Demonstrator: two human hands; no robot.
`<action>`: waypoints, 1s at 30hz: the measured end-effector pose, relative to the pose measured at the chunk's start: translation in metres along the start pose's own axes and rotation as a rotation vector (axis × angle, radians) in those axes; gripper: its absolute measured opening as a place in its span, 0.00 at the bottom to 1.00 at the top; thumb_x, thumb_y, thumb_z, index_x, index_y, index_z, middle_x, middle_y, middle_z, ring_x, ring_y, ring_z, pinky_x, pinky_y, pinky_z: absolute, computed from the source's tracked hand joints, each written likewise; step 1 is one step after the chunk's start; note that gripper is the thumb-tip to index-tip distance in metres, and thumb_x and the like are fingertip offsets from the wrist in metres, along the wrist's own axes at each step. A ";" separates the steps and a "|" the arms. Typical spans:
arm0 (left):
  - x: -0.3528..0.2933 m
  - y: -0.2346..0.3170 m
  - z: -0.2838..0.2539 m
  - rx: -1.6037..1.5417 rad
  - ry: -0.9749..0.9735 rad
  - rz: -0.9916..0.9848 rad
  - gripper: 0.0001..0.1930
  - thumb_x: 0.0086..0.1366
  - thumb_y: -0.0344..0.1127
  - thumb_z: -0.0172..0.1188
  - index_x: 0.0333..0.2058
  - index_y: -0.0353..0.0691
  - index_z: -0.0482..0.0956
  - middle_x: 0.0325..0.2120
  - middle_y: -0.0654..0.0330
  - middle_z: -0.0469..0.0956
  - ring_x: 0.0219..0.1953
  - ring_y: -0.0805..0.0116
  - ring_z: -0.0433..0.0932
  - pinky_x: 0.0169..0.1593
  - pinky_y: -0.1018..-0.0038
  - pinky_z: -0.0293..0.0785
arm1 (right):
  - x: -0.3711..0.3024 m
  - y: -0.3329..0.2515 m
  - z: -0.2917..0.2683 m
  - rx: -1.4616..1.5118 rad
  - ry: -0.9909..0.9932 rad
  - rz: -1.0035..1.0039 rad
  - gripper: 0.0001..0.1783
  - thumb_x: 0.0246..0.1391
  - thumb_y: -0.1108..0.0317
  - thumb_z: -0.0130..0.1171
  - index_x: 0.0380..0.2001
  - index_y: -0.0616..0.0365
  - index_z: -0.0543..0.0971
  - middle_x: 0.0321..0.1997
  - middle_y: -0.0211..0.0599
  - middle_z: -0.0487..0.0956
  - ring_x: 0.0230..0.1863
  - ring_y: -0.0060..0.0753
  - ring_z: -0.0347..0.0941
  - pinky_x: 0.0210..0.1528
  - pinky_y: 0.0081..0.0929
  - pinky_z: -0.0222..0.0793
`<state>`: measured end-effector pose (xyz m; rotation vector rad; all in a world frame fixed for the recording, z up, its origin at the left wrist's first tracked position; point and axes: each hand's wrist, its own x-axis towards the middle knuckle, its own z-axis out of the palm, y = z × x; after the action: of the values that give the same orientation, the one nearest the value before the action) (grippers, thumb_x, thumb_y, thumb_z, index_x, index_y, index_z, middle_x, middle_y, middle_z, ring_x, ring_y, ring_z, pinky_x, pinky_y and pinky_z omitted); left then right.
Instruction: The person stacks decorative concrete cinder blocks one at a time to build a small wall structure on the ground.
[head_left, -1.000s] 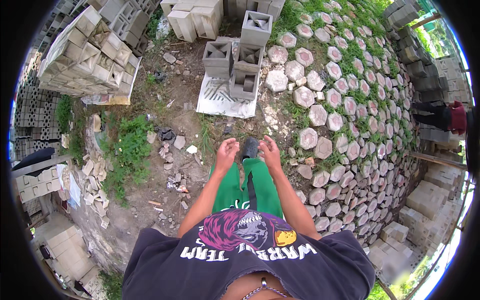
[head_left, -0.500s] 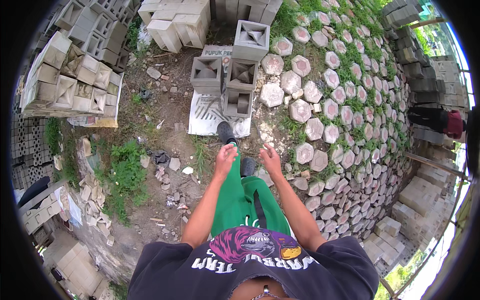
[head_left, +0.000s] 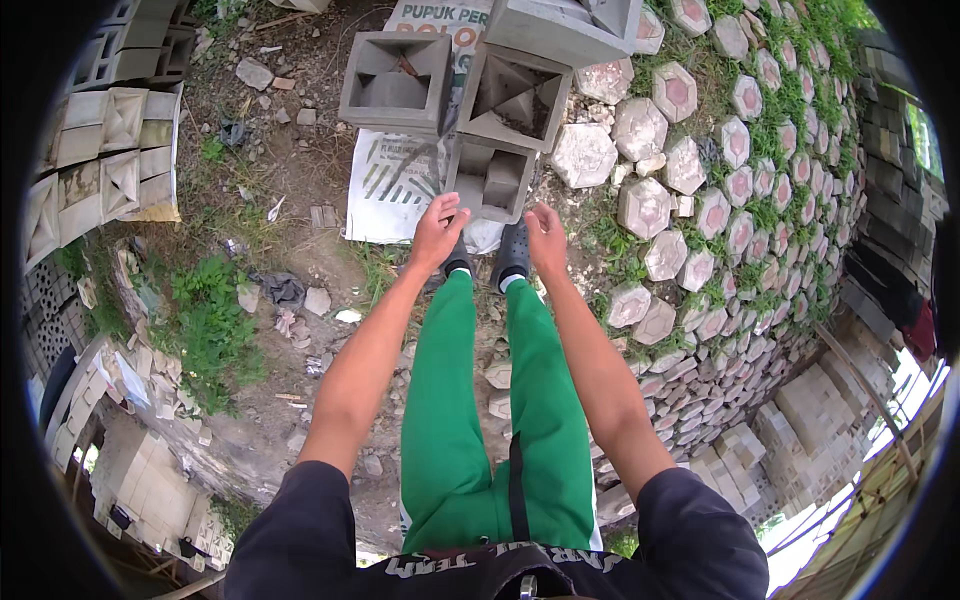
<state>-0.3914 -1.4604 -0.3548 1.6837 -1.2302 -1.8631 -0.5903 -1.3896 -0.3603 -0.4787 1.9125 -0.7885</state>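
A group of grey concrete ventilation blocks stands in front of me, partly on a printed white sack point(head_left: 370, 212). Closest to my feet is a hollow block point(head_left: 466, 200) with slanted inner faces. My left hand point(head_left: 437, 232) is by its near left corner, fingers stretched and holding nothing. On the other side, my right hand point(head_left: 546, 240) hangs just off its near right corner, empty, with fingers slightly bent and apart. Whether either hand touches the block is hard to tell. Behind it are a middle block point(head_left: 552, 90), a left block point(head_left: 350, 95) and a taller-standing block point(head_left: 560, 38).
Hexagonal pavers point(head_left: 665, 250) with grass between them cover the ground on the right. More vent blocks point(head_left: 100, 160) are stacked at the left. Green weeds point(head_left: 215, 330), stones and rubble lie on the dirt. My dark clogs point(head_left: 512, 250) stand just before the nearest block.
I have stepped nearer to the blocks, which now look larger, and my feet are side by side. Both hands have come forward to the nearest block.
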 end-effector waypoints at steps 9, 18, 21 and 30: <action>0.170 -0.136 0.027 0.333 0.249 0.066 0.41 0.57 0.45 0.65 0.65 0.37 0.57 0.61 0.42 0.65 0.63 0.48 0.64 0.65 0.63 0.59 | 0.170 0.113 0.051 -0.195 0.121 -0.128 0.35 0.56 0.50 0.59 0.57 0.67 0.69 0.57 0.58 0.72 0.58 0.52 0.69 0.60 0.40 0.62; 0.188 -0.171 0.010 0.370 0.134 -0.091 0.34 0.57 0.42 0.62 0.62 0.37 0.65 0.53 0.42 0.74 0.57 0.45 0.71 0.59 0.63 0.66 | 0.185 0.125 0.067 -0.096 0.016 0.032 0.32 0.53 0.50 0.63 0.54 0.61 0.71 0.50 0.49 0.79 0.52 0.45 0.75 0.55 0.36 0.66; 0.190 -0.170 0.019 0.378 0.107 -0.144 0.34 0.57 0.40 0.60 0.62 0.37 0.65 0.53 0.42 0.74 0.57 0.46 0.71 0.60 0.63 0.65 | 0.192 0.136 0.065 0.000 0.055 0.065 0.31 0.52 0.52 0.64 0.52 0.62 0.72 0.50 0.48 0.79 0.52 0.44 0.75 0.55 0.35 0.66; 0.180 -0.175 0.009 0.341 0.081 -0.069 0.34 0.56 0.32 0.54 0.63 0.30 0.61 0.54 0.39 0.72 0.58 0.44 0.69 0.62 0.64 0.63 | 0.176 0.126 0.072 0.186 -0.015 0.042 0.27 0.55 0.63 0.60 0.55 0.65 0.70 0.50 0.46 0.78 0.51 0.41 0.74 0.57 0.33 0.64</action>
<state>-0.3923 -1.4914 -0.6039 1.9754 -1.5423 -1.6754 -0.6037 -1.4331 -0.5840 -0.3277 1.8087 -0.9221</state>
